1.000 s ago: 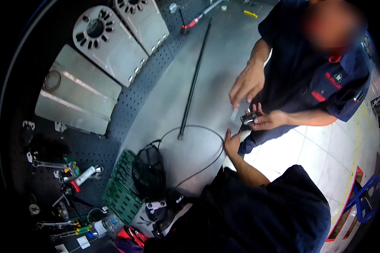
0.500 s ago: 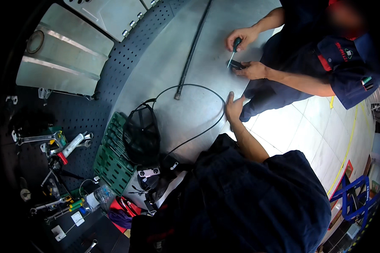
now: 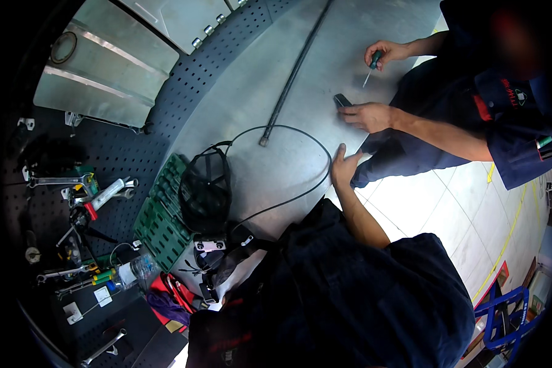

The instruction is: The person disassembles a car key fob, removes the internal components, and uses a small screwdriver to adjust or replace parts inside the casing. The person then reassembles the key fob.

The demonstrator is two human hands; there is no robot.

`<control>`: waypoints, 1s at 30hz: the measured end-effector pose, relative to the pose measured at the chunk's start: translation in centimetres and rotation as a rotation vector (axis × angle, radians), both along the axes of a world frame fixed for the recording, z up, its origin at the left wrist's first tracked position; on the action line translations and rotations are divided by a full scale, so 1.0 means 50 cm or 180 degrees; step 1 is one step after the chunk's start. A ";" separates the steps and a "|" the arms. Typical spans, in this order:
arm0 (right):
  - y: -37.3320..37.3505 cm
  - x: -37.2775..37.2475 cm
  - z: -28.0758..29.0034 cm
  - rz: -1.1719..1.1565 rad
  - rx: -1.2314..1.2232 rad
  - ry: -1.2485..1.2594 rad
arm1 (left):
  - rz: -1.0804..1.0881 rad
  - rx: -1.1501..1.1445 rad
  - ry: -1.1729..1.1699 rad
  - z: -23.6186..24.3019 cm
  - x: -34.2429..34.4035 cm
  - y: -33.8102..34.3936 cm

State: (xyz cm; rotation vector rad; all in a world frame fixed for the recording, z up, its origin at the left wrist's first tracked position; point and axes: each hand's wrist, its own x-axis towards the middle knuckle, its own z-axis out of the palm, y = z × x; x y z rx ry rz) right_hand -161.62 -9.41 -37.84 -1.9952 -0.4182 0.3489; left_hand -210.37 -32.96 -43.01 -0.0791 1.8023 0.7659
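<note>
My right hand [image 3: 345, 167] rests on the near right edge of the metal table [image 3: 270, 184], thumb and fingers apart, holding nothing. A thin black cable [image 3: 306, 196] loops over the tabletop just beside it. My left hand is out of view. Across the table, a co-worker holds a screwdriver [image 3: 375, 61] with a dark green handle in one hand. Their other hand [image 3: 369, 116] has a small black block [image 3: 342, 100] against the tabletop. The screwdriver's tip is apart from the block.
A long dark bar [image 3: 294, 76] lies across the table. At left are a black mesh headgear [image 3: 205, 190], a green tool case [image 3: 159, 230] and a red bag [image 3: 175, 291]. Wrenches [image 3: 58, 181] hang on the perforated panel [image 3: 129, 159]. A blue frame [image 3: 506, 319] stands at lower right.
The co-worker's screwdriver has lifted away from the black block, towards the upper right. My right hand stays on the table edge. The whole view has shifted slightly.
</note>
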 end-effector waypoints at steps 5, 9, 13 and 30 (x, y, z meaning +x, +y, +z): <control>-0.003 0.001 0.024 0.0112 0.0013 0.0158 | 0.0061 -0.0074 0.0014 0.007 0.009 -0.029; 0.001 0.001 0.028 0.0100 -0.0071 0.0109 | 0.0160 -0.0161 0.0011 0.025 0.008 -0.063; -0.003 -0.014 0.002 0.0200 -0.0069 0.0034 | 0.0452 -0.0211 -0.0081 0.035 0.003 -0.129; -0.526 -0.400 -0.168 0.2783 -0.1707 0.3913 | 0.3640 0.2262 -0.1060 -0.180 -0.114 -0.247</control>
